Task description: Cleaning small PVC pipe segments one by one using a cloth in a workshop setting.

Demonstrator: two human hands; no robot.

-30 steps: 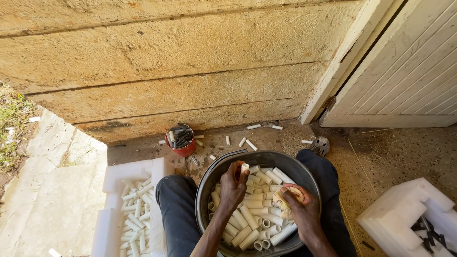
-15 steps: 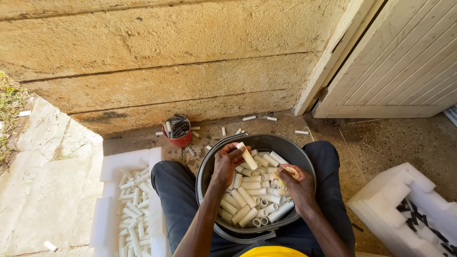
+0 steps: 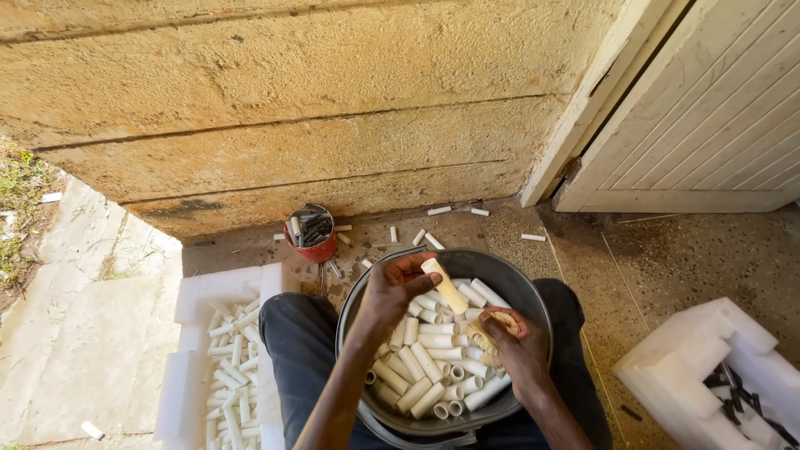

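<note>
Colour rundown from my end: the short tube (image 3: pixel 445 286) pinched in my left hand (image 3: pixel 392 293) is cream going yellowish at the tip, and the tubes piled under it (image 3: pixel 421 367) are plain white. The basin (image 3: pixel 517 287) around both hands is dark grey. The pad (image 3: pixel 504 321) in my right hand (image 3: pixel 521 354) looks tan-orange. Up past the left hand, the little tin (image 3: pixel 312 236) is red with dark grey bits inside. The foam trays (image 3: pixel 218 287) out to either side are white, trousers (image 3: pixel 296 350) black, wall (image 3: pixel 333 100) sandy yellow with darker grooves.

Matt plastic tubes (image 3: pixel 425 362), dull metal basin (image 3: pixel 533 296), rough concrete wall (image 3: pixel 275 100).
</note>
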